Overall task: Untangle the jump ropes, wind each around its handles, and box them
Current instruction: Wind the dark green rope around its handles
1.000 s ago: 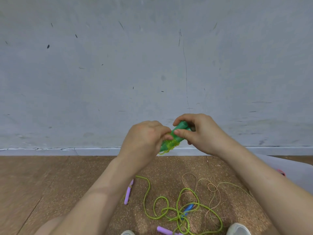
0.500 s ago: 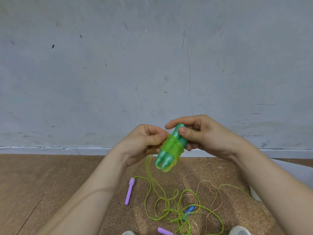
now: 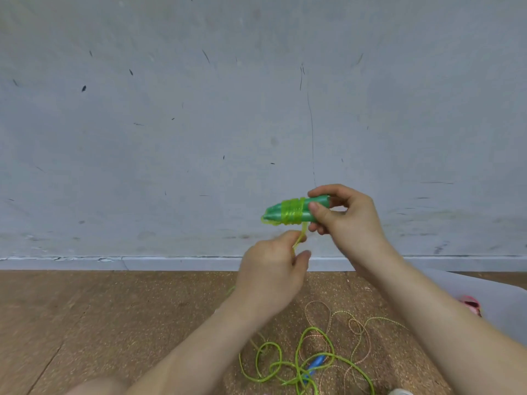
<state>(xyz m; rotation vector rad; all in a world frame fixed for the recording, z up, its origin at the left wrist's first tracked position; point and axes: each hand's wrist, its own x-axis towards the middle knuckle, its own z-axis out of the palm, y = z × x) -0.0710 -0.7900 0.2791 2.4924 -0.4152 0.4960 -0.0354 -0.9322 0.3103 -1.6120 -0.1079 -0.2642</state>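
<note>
My right hand [image 3: 346,220] grips a pair of green handles [image 3: 275,213] by their right end and holds them level in front of the wall. Several turns of lime-green rope [image 3: 291,212] are wound round their middle. Just below them, my left hand [image 3: 273,273] pinches the free strand of that rope [image 3: 299,240], which runs up to the windings. The loose green rope [image 3: 273,363] lies in loops on the cork floor, tangled with a thin speckled cord [image 3: 358,327] and a blue handle [image 3: 315,363].
A grey wall with a pale skirting board [image 3: 142,262] stands straight ahead. At the right edge sits a white box [image 3: 499,306] with something pink [image 3: 469,305] in it. A white shoe tip [image 3: 400,392] shows at the bottom.
The green handles have swung from tilted to level. My left hand has dropped below them, pulling the strand down. The purple handles have left the view.
</note>
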